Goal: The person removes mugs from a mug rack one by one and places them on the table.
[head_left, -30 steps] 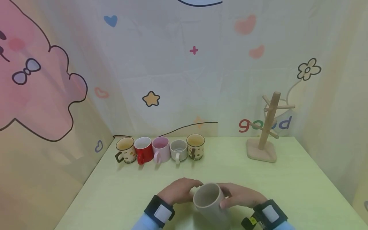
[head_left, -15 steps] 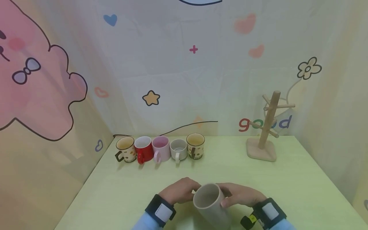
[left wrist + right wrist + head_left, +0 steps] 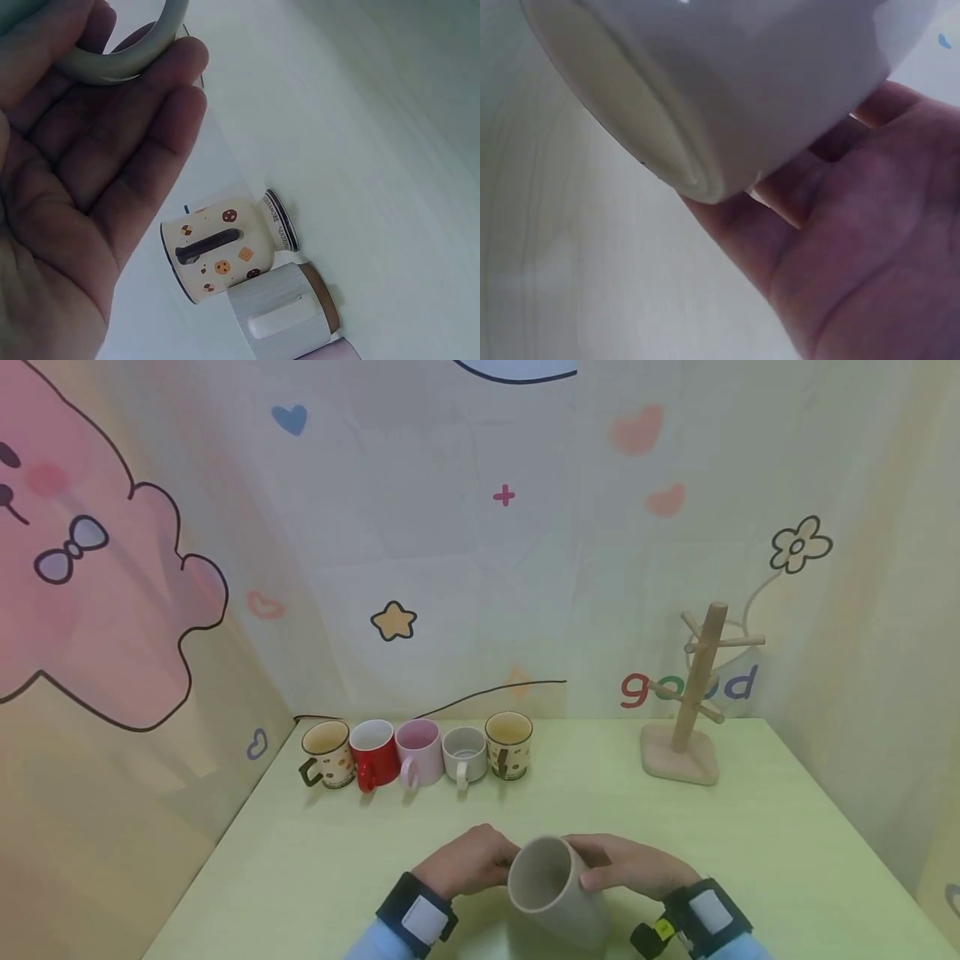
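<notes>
A tall off-white mug (image 3: 558, 902) is tilted near the front of the table, its mouth toward the upper left in the head view. My left hand (image 3: 468, 864) pinches its handle (image 3: 124, 64), with thumb and fingers about the loop in the left wrist view. On the mug's other side, my right hand (image 3: 637, 867) grips the body, thumb near the rim and fingers behind. The right wrist view shows the mug's pale base (image 3: 622, 97) raised off the table, with fingers (image 3: 742, 232) under its side.
Along the back stand a cookie-patterned mug (image 3: 330, 756), a red mug (image 3: 378, 756), a pink mug (image 3: 422, 756), a small grey-white mug (image 3: 466, 756) and another patterned mug (image 3: 510, 747). A wooden mug tree (image 3: 693, 693) stands back right, its pegs bare.
My left fingers have drawn in closer on the handle. The mug's rim has shifted slightly right, and the right hand keeps its grip. The head view has tilted slightly.
</notes>
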Motion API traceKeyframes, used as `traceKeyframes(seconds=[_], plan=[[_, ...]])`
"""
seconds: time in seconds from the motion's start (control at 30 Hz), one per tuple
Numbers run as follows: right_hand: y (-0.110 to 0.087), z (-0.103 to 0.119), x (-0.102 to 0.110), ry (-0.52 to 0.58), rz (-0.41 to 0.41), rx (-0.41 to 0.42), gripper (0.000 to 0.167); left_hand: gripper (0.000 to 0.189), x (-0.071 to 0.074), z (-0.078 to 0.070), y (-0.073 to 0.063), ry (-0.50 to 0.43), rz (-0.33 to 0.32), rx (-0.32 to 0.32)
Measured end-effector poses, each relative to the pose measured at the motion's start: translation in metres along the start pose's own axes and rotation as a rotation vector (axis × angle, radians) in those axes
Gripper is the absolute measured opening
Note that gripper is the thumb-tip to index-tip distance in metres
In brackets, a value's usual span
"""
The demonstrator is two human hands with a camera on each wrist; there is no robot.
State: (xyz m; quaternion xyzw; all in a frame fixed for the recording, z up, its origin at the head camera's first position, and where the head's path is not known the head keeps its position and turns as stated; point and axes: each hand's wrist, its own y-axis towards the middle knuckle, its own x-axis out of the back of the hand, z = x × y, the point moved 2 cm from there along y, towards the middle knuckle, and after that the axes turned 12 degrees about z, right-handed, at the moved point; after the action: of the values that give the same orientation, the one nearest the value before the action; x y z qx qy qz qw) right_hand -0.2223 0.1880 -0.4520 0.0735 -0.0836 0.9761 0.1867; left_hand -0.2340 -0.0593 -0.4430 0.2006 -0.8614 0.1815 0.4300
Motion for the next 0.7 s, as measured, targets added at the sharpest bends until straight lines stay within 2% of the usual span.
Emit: traceKeyframes(seconds=[0.2,0.33,0.47,0.6,0.7], plan=[[-0.004,-0.002,0.006,-0.005,-0.049,0.018,0.06,0.016,0.001,0.001,-0.003,-0.032,-0.012,0.007],[-0.01,0.0,0.009,-0.046,-0.118,0.009,0.054,0.015,0.002,0.001,-0.003,0.006,-0.048,-0.02],[-0.014,0.006,0.01,-0.109,-0.202,-0.032,0.05,0.013,0.004,0.002,-0.004,0.025,-0.078,-0.005],[-0.018,0.014,0.011,-0.188,-0.321,-0.09,0.048,0.011,0.006,0.004,-0.004,0.038,-0.123,0.046],[-0.02,0.021,0.012,-0.284,-0.462,-0.173,0.051,0.01,0.006,0.005,-0.001,0.031,-0.173,0.093]])
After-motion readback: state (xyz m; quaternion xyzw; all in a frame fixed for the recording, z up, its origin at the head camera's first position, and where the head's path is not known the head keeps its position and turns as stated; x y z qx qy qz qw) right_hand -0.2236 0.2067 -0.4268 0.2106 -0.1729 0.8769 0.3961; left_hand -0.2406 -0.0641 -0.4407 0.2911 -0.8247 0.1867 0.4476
